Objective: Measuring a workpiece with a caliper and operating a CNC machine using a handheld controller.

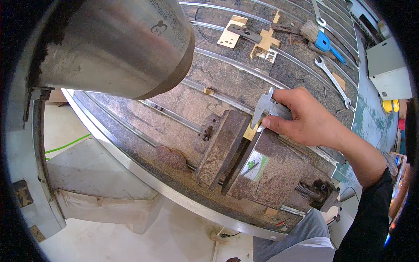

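My right hand (307, 118) reaches in from the right, its thumb and fingers closed round a metal caliper (263, 107). The caliper's jaws are at a small brass-coloured block (251, 131), which sits at the far end of the gap between the vise jaws. Whether the jaws touch the block on both sides, I cannot tell. Chips and dust cover the heavy vise (222, 148). On its top lies a small white and green plastic packet (255, 166) with a thin dark pin across it. My left hand does not show.
A large metal machine head (118, 43) hangs over the left of the slotted machine table (174, 111). Clamped brass-coloured plates (232, 32) lie at the back. Farther right are a blue-handled brush (323, 42) and an open-end wrench (334, 83). The vise's screw (305, 189) points toward me.
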`<state>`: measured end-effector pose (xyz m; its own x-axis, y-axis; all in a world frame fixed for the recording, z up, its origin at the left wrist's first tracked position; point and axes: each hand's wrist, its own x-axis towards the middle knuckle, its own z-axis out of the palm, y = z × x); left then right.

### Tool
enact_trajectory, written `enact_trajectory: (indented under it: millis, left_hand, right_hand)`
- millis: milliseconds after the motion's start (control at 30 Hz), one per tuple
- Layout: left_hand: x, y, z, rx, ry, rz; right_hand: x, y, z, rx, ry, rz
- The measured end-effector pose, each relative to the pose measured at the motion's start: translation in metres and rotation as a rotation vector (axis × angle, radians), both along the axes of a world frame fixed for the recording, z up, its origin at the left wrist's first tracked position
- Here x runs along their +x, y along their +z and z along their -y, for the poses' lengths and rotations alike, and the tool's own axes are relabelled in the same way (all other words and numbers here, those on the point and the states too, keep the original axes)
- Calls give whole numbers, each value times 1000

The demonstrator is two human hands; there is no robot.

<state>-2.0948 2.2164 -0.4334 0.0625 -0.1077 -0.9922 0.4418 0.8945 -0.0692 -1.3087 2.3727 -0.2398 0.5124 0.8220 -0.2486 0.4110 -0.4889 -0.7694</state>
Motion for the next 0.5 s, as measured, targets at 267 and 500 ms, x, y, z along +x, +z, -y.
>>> enact_trajectory:
  millis: [267, 500]
  left_hand:
    - [49, 27, -20, -1, -133, -27]
    - [72, 40, -20, 73, -199, -112]
  right_hand:
    - [-3, 2, -2, -119, -52, -26]
    - [-1, 2, -2, -108, -17, -21]
